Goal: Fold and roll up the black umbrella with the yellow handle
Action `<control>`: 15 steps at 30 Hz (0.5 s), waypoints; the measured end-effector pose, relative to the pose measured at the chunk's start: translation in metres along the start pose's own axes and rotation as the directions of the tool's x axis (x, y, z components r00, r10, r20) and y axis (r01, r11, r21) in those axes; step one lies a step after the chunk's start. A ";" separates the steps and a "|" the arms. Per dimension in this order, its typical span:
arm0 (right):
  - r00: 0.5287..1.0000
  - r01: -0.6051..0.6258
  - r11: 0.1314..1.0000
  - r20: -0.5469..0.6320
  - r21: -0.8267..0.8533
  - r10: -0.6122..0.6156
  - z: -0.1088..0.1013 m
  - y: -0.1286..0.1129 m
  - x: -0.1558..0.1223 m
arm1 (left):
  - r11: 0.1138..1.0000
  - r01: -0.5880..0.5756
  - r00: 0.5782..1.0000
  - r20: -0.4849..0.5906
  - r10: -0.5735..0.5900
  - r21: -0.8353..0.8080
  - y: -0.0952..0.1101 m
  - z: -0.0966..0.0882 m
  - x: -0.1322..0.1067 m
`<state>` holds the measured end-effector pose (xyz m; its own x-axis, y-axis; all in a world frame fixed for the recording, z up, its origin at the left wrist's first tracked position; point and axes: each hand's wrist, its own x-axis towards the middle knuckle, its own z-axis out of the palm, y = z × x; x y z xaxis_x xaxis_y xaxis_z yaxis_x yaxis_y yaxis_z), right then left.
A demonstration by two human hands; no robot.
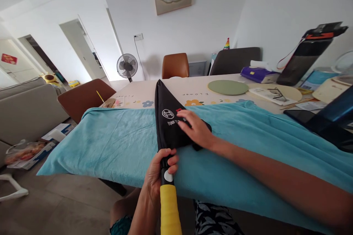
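A black folding umbrella (168,128) with white and red printing lies on a turquoise cloth (116,143), its tip pointing away from me. Its yellow-wrapped handle (169,209) comes toward me past the table edge. My left hand (162,165) is closed around the black shaft, just above a pale round button (168,176). My right hand (197,128) lies over the spread right side of the canopy with its fingers stretched out, touching or nearly touching the fabric. The canopy is loose, and part of it is hidden under my right hand.
Beyond the cloth the table (132,90) holds a green round mat (228,87), a purple tissue box (257,74) and a large dark bottle (306,57). A dark blue object (336,110) stands at the right. Chairs (175,65) and a fan (127,66) are behind.
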<state>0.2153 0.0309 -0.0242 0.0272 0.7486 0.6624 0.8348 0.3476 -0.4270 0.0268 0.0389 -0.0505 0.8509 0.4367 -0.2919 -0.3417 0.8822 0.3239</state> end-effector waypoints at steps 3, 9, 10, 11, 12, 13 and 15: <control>0.931 -0.365 0.930 0.010 -0.031 0.366 -0.006 0.021 0.014 | 1.000 0.005 1.000 -0.031 -0.005 0.003 -0.001 0.002 -0.001; 0.676 -0.730 0.666 0.306 0.153 0.670 0.000 0.032 0.021 | 0.999 -0.028 0.998 -0.060 0.029 0.018 -0.002 0.006 0.000; 0.642 -0.763 0.606 0.369 0.224 0.672 0.001 0.031 0.022 | 0.999 -0.027 0.997 -0.066 0.028 0.019 -0.002 0.007 0.000; 0.622 -0.781 0.554 0.426 0.288 0.657 0.002 0.029 0.024 | 0.999 -0.025 0.997 -0.072 0.026 0.020 -0.002 0.007 0.000; 0.616 -0.787 0.519 0.468 0.334 0.634 0.001 0.027 0.027 | 1.000 -0.020 0.997 -0.079 0.022 0.021 -0.002 0.008 0.000; 0.621 -0.784 0.501 0.483 0.367 0.617 0.000 0.025 0.032 | 1.000 -0.016 0.996 -0.085 0.017 0.022 -0.002 0.008 -0.001; 0.662 -0.747 0.491 0.434 0.448 0.611 -0.006 0.017 0.046 | 1.000 -0.007 0.995 -0.096 0.010 0.030 -0.002 0.009 -0.001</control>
<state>0.2342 0.0681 0.0030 0.2890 0.9531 -0.0899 0.1427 -0.1358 -0.9804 0.0300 0.0353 -0.0427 0.8053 0.4600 -0.3740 -0.3353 0.8737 0.3525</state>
